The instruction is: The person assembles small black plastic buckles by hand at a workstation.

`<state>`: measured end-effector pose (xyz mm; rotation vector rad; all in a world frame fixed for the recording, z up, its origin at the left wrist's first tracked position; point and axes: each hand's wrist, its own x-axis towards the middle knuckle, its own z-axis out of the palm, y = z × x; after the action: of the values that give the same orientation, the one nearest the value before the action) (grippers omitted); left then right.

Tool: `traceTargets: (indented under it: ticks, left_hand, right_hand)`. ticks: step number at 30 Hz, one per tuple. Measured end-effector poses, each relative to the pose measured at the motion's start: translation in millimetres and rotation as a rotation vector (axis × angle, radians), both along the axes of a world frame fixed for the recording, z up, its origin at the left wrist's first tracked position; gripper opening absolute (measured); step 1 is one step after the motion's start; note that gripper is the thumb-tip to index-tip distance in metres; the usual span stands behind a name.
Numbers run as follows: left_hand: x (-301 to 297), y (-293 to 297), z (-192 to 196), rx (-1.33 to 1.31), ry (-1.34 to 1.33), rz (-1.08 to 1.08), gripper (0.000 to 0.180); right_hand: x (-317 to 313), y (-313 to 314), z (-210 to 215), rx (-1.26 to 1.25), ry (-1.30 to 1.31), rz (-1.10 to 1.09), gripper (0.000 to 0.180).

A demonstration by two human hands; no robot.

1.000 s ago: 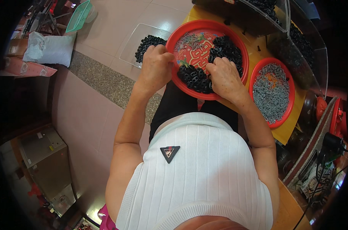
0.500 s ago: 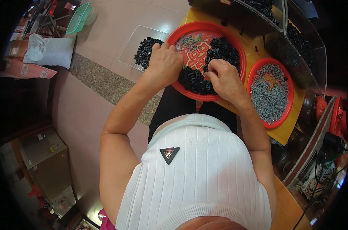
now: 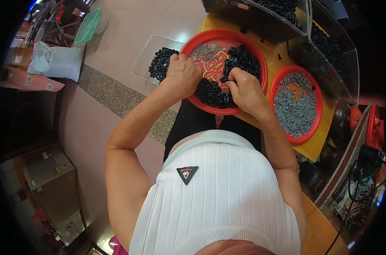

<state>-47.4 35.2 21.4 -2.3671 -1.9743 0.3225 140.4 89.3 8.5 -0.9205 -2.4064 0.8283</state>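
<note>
Red plastic makes up the large round tray [image 3: 263,74] I watch from afar. Black parts [image 3: 216,94] lie heaped along its near side and its right; small grey pieces [image 3: 205,52] lie at its far left. My right hand [image 3: 247,92] has thumb and forefinger close together over the black parts; whether they pinch one, I cannot tell. My left hand [image 3: 183,75] curls over the tray's left side, fingertips hidden, its hold unclear.

Yellow-patterned red tray [image 3: 214,66], black pieces [image 3: 244,58], grey screw-like bits [image 3: 202,52]
</note>
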Motion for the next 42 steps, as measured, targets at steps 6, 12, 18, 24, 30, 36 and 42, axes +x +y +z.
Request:
traceTargets:
  ticks: [6,12,18,24,30,36,42]
  left_hand:
    - [0,-6,-4,0.088,-0.03,-0.022,0.012]
    - [12,-4,-3,-0.013,0.036,0.018,0.011]
    - [5,-2,-15,0.139,-0.052,0.06,0.009]
    - [-1,-8,-16,0.279,-1.203,0.276,0.01]
    - [21,-15,-10,0.026,-2.165,0.426,0.008]
    - [31,-21,-22,-0.128,-2.527,0.308,0.009]
    - [40,-26,-12,-0.159,-2.618,0.312,0.007]
  right_hand:
    - [0,2,8,-0.125,0.044,-0.047,0.01]
    - [1,1,16,-0.23,0.158,-0.105,0.009]
    - [7,-4,11,-0.447,0.31,-0.131,0.011]
    - [9,-7,17,-0.713,0.437,-0.131,0.009]
    - [2,-17,25,-0.959,0.573,-0.087,0.006]
    - [-4,-29,33,-0.951,0.611,-0.124,0.006]
    - [-11,-35,35,-0.849,0.659,-0.16,0.009]
